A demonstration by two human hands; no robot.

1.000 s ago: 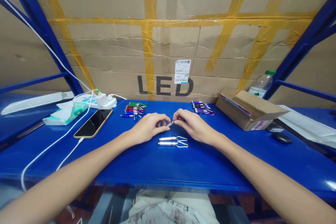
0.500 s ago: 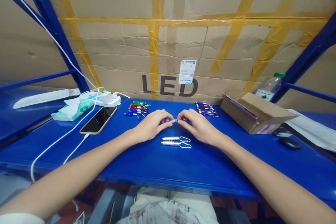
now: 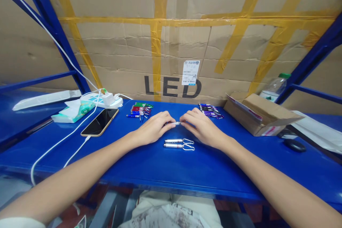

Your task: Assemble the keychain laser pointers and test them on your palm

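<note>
My left hand [image 3: 154,127] and my right hand [image 3: 201,127] meet at the middle of the blue table [image 3: 165,167], both pinched on one small silver keychain light [image 3: 175,123] held between their fingertips. Just in front of the hands lie two more silver keychain lights [image 3: 178,144] with carabiner clips, side by side. Behind my left hand sits a pile of several coloured keychain lights [image 3: 140,109]. A purple pile of keychain lights [image 3: 210,110] lies behind my right hand.
A phone [image 3: 100,122] on a white cable lies at the left, beside a tissue pack [image 3: 73,111] and a power strip [image 3: 103,100]. An open cardboard box [image 3: 260,114], a bottle [image 3: 274,87] and a black mouse [image 3: 294,145] stand at the right. A taped cardboard wall closes the back.
The hands have drawn a little closer together on the silver light, which now lies more level. The view shifted slightly left between the earliest frame and now.
</note>
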